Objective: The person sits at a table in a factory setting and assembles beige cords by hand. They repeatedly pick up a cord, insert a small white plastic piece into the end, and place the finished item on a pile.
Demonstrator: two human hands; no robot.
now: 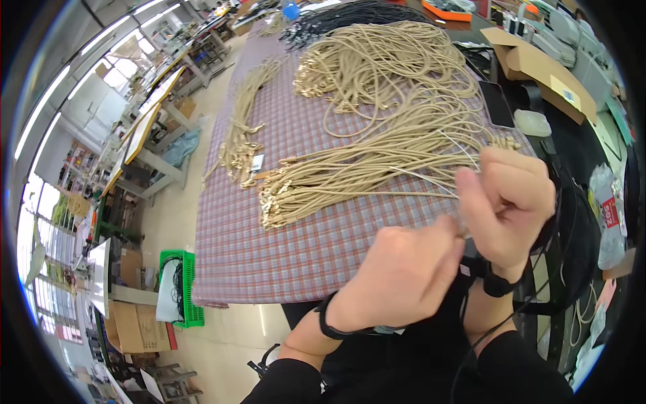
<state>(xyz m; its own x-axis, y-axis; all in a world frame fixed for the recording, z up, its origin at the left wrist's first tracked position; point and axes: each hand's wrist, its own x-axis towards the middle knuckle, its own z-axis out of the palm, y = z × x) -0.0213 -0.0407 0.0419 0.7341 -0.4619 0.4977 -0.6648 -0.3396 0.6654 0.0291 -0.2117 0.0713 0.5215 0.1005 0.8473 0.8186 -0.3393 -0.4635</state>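
My left hand [404, 276] is closed over the near edge of the table, its fingertips pinched together beside my right hand. My right hand [508, 202] is curled into a loose fist, thumb towards the left. Whatever either hand may hold is hidden by the fingers. Just beyond them lies a long bundle of beige cords [363, 172] with gold-coloured metal ends gathered at its left. Thin white strips [420, 176] cross the bundle's right part, close to my right hand.
A larger heap of beige cords [397, 57] lies farther back, with black cords [356, 20] behind it. To the left is a smaller beige bundle [243, 111]. A phone [496, 104] and an open cardboard box [538, 71] are at the right. A green crate [195, 289] stands on the floor.
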